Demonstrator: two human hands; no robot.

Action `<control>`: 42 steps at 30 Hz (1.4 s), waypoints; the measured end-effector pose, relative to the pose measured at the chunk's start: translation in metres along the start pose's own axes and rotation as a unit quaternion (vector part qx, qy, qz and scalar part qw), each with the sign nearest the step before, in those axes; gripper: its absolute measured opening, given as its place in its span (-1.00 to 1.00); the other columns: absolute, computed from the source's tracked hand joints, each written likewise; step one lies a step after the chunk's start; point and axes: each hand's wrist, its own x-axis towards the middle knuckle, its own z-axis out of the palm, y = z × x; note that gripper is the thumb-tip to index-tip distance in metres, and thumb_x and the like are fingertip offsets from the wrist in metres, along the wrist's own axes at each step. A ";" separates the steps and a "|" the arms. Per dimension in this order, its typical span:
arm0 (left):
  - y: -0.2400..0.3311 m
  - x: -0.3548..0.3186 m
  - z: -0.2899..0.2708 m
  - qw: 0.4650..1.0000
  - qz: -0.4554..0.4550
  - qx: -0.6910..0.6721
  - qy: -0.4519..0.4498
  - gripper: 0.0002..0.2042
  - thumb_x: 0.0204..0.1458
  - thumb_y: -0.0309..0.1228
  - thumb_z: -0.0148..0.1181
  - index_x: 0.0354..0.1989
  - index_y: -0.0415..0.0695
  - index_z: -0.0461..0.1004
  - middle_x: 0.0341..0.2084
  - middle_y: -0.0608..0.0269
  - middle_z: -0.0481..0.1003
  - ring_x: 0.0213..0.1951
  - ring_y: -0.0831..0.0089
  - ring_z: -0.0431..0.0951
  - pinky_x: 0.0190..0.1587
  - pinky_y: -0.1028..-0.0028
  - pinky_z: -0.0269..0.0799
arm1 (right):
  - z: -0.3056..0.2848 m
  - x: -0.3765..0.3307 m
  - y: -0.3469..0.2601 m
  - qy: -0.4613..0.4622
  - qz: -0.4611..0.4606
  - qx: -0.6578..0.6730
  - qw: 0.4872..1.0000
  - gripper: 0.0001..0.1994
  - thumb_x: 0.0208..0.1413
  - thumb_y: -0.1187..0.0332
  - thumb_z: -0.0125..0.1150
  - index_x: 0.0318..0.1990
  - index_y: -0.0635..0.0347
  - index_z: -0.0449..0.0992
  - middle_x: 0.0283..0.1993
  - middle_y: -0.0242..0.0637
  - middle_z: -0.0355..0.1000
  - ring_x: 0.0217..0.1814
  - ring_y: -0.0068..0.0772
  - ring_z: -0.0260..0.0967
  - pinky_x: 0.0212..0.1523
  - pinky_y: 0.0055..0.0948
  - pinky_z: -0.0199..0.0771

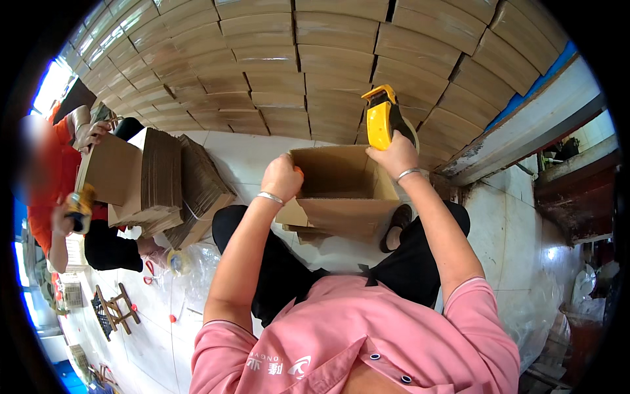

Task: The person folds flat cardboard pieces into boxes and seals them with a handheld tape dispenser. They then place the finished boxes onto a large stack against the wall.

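Open-topped carton, between knees; left rim pinched in left hand. Yellow tape dispenser, grasped in right hand (thumb at the carton's far right corner). Possible fault: corner slipping askew, through that divided grip. Beyond: wall of stacked boxes.

My arms are both out front, angled inward. Left forearm bare, running up to left wrist; left hand closed, knuckles up, fingers curled under, mostly hidden. Right forearm mirrors it; right hand also closed in a grip, thumb toward my left, fingers partly hidden. Hands well apart, right slightly farther forward. Knees spread, left knee and right knee outboard of the forearms.
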 end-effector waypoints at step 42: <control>-0.016 -0.002 0.030 0.927 0.209 0.081 0.301 -0.82 -0.08 -0.32 0.18 -0.35 -0.12 0.47 -0.37 0.13 0.44 -0.30 0.14 0.44 -0.18 0.23 0.32 | 0.042 -0.065 0.021 -0.109 0.146 0.021 0.983 -0.41 -0.30 -0.09 0.43 -0.37 0.36 0.52 -0.40 -0.02 0.52 -0.33 -0.06 0.50 -0.29 -0.30 0.45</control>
